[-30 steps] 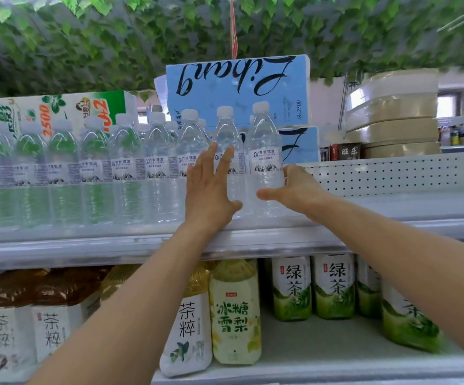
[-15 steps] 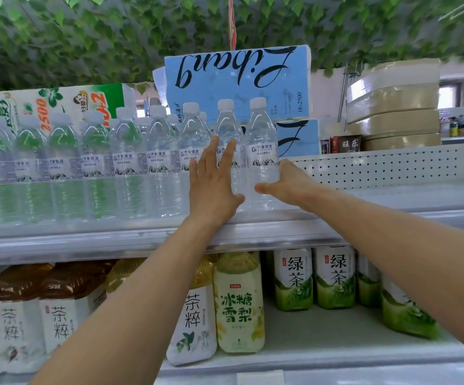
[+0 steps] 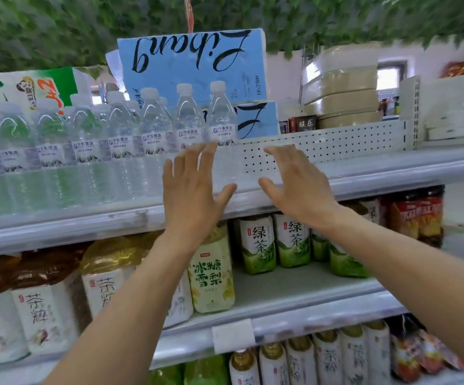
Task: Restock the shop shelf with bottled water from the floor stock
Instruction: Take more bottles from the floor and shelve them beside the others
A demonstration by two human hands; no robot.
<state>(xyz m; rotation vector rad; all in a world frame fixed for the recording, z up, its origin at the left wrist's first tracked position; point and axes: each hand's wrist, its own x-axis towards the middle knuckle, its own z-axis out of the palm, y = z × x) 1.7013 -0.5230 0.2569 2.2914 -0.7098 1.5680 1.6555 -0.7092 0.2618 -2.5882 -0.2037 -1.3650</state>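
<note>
Clear water bottles (image 3: 153,134) with white caps and white, blue-printed labels stood upright, packed side by side along the grey metal shelf (image 3: 391,168). The row ran from the 9 o'clock edge toward the centre. The end bottle (image 3: 222,126) stood at about 12 o'clock of centre.

clear water bottles (image 3: 155,151), blue box (image 3: 194,62), grey shelf (image 3: 391,173)

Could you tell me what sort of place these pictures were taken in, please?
Most likely a small grocery or convenience shop: tiered metal shelving holds a row of bottled water, with tea drinks on the shelf below and a price-tag holder on a shelf edge.
</note>
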